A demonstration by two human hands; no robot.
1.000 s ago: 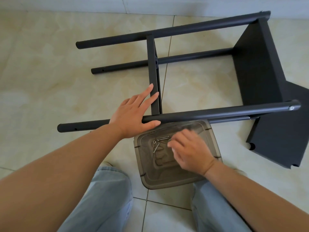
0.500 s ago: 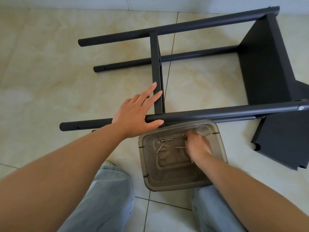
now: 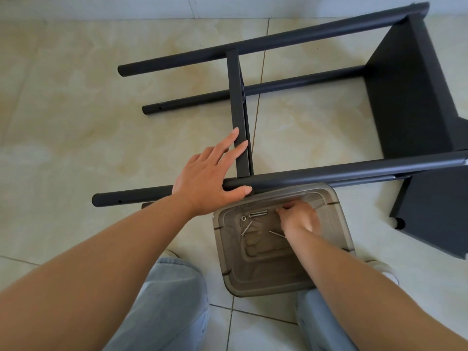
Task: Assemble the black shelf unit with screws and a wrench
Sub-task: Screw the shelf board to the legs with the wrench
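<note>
The black shelf unit [image 3: 405,97] is lying sideways on the tiled floor [image 3: 76,122], with bare tile lying left of its tubes. The left hand [image 3: 205,181] is pressing flat, fingers spread, on the nearest tube [image 3: 329,174]. The right hand [image 3: 300,219] is reaching, fingers curled, into the clear tray [image 3: 253,285] beside loose screws [image 3: 253,219]; whether it is pinching anything I cannot tell.

The right hand's [image 3: 300,219] curled fingertips hide whatever they touch inside the tray [image 3: 336,211].

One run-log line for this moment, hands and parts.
left hand: flat on frame tube | right hand: fingers curled in screw tray | grip on screw: unclear
</note>
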